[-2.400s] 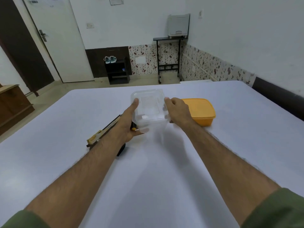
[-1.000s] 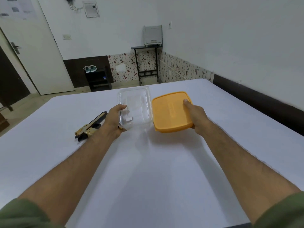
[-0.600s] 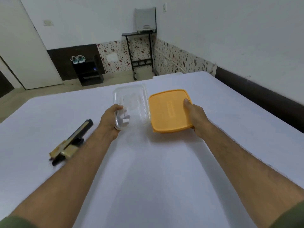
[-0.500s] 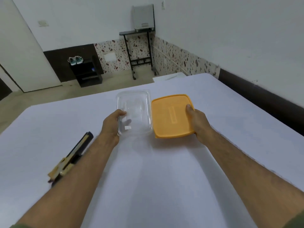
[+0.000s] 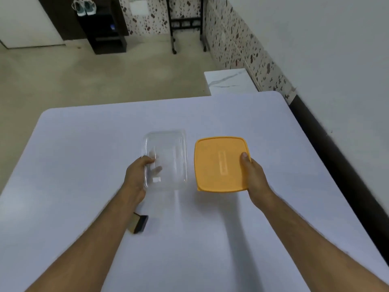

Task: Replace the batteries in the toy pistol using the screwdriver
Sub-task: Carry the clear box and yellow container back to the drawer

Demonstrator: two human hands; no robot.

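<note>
The left hand (image 5: 136, 178) is gripping the clear box (image 5: 166, 159); the right hand (image 5: 253, 175) is gripping the lid (image 5: 219, 163). Both are looking light, stiff and probably slippery; edges are suiting best.

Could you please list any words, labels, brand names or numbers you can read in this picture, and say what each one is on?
No text can be read.
Orange lid: a raised embossed strip runs down its middle, possibly a brand mark, but too blurred to read.
Clear container: a small white piece shows inside; no writing can be made out on it.
Toy pistol: only one end shows beside the left forearm; no marking visible.
</note>
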